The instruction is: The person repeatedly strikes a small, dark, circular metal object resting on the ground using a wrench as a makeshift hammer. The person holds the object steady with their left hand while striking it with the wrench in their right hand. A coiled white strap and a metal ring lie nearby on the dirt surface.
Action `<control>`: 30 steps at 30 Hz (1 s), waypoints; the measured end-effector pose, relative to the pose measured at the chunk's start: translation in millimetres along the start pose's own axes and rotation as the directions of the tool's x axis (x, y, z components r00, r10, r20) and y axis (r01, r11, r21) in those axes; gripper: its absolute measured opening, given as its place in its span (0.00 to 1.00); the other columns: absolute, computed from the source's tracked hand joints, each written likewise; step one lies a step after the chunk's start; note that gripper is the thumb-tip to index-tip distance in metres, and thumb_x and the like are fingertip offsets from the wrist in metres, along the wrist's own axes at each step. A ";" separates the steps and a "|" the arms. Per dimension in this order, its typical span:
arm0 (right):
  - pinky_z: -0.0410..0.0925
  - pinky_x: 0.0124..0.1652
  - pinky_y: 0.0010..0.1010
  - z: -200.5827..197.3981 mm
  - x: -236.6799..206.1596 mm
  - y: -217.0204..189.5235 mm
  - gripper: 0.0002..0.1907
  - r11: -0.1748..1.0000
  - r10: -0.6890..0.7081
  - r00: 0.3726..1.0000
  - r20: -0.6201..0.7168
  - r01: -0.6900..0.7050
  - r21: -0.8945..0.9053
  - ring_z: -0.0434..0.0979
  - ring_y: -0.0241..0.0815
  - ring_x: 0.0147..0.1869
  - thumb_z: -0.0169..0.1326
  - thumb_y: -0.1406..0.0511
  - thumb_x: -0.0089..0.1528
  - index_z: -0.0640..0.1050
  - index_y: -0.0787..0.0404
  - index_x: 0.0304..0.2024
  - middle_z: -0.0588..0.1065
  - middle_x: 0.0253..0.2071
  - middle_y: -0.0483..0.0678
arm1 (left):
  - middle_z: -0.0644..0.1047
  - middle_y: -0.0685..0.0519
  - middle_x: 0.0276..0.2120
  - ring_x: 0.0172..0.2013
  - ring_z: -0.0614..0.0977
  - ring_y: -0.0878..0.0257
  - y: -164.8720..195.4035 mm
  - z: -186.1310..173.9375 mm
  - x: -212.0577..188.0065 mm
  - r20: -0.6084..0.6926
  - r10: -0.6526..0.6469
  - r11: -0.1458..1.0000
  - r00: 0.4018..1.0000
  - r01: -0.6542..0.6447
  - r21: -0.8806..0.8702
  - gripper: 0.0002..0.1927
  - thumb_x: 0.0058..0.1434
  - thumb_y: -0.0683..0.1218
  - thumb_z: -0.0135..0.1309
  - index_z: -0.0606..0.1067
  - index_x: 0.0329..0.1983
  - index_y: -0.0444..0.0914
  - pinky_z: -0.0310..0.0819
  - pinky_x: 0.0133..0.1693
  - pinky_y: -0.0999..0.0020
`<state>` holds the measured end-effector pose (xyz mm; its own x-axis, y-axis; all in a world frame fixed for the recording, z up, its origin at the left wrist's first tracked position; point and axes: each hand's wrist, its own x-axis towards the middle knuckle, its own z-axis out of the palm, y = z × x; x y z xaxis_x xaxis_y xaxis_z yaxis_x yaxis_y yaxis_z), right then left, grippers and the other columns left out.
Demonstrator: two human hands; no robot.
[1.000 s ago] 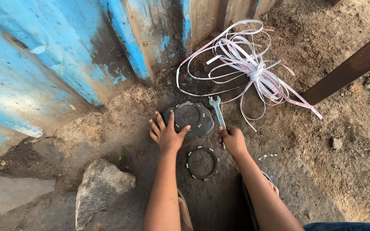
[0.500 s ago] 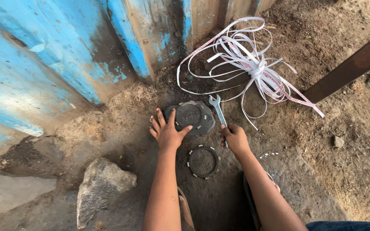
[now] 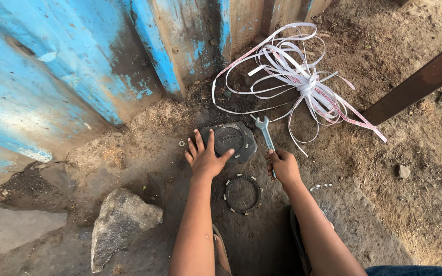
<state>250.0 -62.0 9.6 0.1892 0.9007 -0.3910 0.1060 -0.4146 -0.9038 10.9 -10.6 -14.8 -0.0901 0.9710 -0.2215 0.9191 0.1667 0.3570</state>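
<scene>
My left hand point(image 3: 205, 156) lies flat with fingers spread on the near left edge of a dark grey metal cover point(image 3: 234, 140) resting on the dirt. My right hand point(image 3: 281, 164) is closed around the lower end of a blue-grey open-ended spanner point(image 3: 264, 131), whose jaw points away from me, just right of the cover. A thin toothed ring point(image 3: 242, 194) lies on the ground between my forearms, apart from both hands. A small nut point(image 3: 182, 143) sits left of the cover.
A blue-painted, worn metal sheet wall point(image 3: 78, 76) stands at the left and back. A tangle of white plastic strapping point(image 3: 303, 82) lies behind the spanner. A rusty bar point(image 3: 420, 82) slants at right. A large stone point(image 3: 121, 222) sits at near left; my sandalled feet are below.
My right hand has shifted slightly up along the spanner handle and closed on it. My left hand stays on the cover.
</scene>
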 end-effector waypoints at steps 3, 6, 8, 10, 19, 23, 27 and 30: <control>0.64 0.21 0.32 -0.2 3.4 -12.1 0.18 0.992 0.003 1.000 0.026 0.001 -0.122 0.71 0.37 0.19 0.50 0.59 0.70 0.78 0.69 0.37 0.72 0.20 0.48 | 0.30 0.51 0.79 0.76 0.34 0.44 3.0 -3.2 -7.1 0.007 -0.036 0.999 0.999 0.036 0.005 0.58 0.50 0.80 0.52 0.42 0.79 0.63 0.31 0.70 0.38; 0.65 0.22 0.33 7.5 12.7 -25.4 0.22 0.952 -0.119 0.993 0.027 0.121 -0.281 0.72 0.39 0.18 0.49 0.58 0.71 0.78 0.72 0.33 0.74 0.20 0.51 | 0.30 0.51 0.79 0.76 0.34 0.43 3.9 -7.0 -11.4 0.030 -0.043 0.999 0.999 0.042 0.020 0.58 0.50 0.81 0.53 0.42 0.79 0.64 0.32 0.71 0.40; 0.65 0.23 0.36 19.1 17.7 -28.0 0.23 0.946 -0.195 0.981 -0.006 0.186 -0.267 0.72 0.41 0.18 0.49 0.57 0.71 0.78 0.72 0.33 0.74 0.20 0.53 | 0.30 0.50 0.79 0.76 0.34 0.42 4.8 -8.8 -11.7 0.033 -0.044 0.999 0.998 0.043 0.019 0.58 0.50 0.81 0.53 0.42 0.79 0.63 0.32 0.71 0.39; 0.65 0.23 0.39 34.4 23.2 -27.3 0.21 0.967 -0.228 0.971 -0.071 0.217 -0.132 0.72 0.43 0.19 0.48 0.56 0.71 0.77 0.69 0.35 0.74 0.21 0.55 | 0.29 0.50 0.79 0.76 0.34 0.42 5.9 -9.8 -10.8 0.022 -0.042 0.999 0.999 0.042 0.010 0.58 0.50 0.81 0.53 0.42 0.79 0.63 0.32 0.70 0.39; 0.76 0.40 0.53 66.2 24.4 -34.1 0.26 0.913 -0.021 0.999 -0.033 0.005 -0.409 0.86 0.66 0.39 0.45 0.55 0.71 0.79 0.72 0.34 0.80 0.33 0.70 | 0.30 0.48 0.78 0.76 0.37 0.40 2.1 -6.0 -15.6 -0.021 -0.024 0.999 0.999 0.023 -0.048 0.60 0.48 0.81 0.55 0.44 0.79 0.63 0.31 0.70 0.37; 0.71 0.43 0.54 75.2 17.4 -34.6 0.23 0.791 -0.348 0.920 -0.181 0.184 -0.584 0.80 0.68 0.44 0.46 0.53 0.70 0.80 0.65 0.37 0.78 0.36 0.67 | 0.33 0.48 0.78 0.76 0.39 0.40 0.2 -2.6 -12.5 -0.081 -0.029 0.998 0.996 0.025 -0.055 0.60 0.45 0.81 0.56 0.47 0.79 0.63 0.33 0.70 0.37; 0.72 0.45 0.53 76.9 25.4 -31.1 0.25 0.674 -0.294 0.955 -0.036 0.180 -0.716 0.80 0.67 0.45 0.47 0.50 0.68 0.82 0.64 0.37 0.79 0.37 0.66 | 0.33 0.46 0.79 0.75 0.40 0.39 -0.3 0.8 -11.0 -0.094 -0.005 0.998 0.996 -0.001 -0.061 0.59 0.46 0.80 0.57 0.48 0.78 0.62 0.34 0.69 0.35; 0.72 0.45 0.55 75.9 29.0 -27.9 0.27 0.807 -0.361 0.902 -0.236 0.175 -0.564 0.80 0.67 0.46 0.42 0.50 0.72 0.80 0.65 0.42 0.80 0.39 0.65 | 0.36 0.47 0.79 0.76 0.42 0.38 -1.2 1.6 -11.9 -0.144 0.014 0.996 0.989 -0.026 -0.084 0.58 0.47 0.79 0.57 0.50 0.79 0.62 0.37 0.69 0.35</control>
<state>178.5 -14.5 10.2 0.3632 0.9316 0.0141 0.6696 -0.2504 -0.6993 11.4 -22.6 -14.1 -0.1317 0.9878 -0.0831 0.8857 0.1549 0.4377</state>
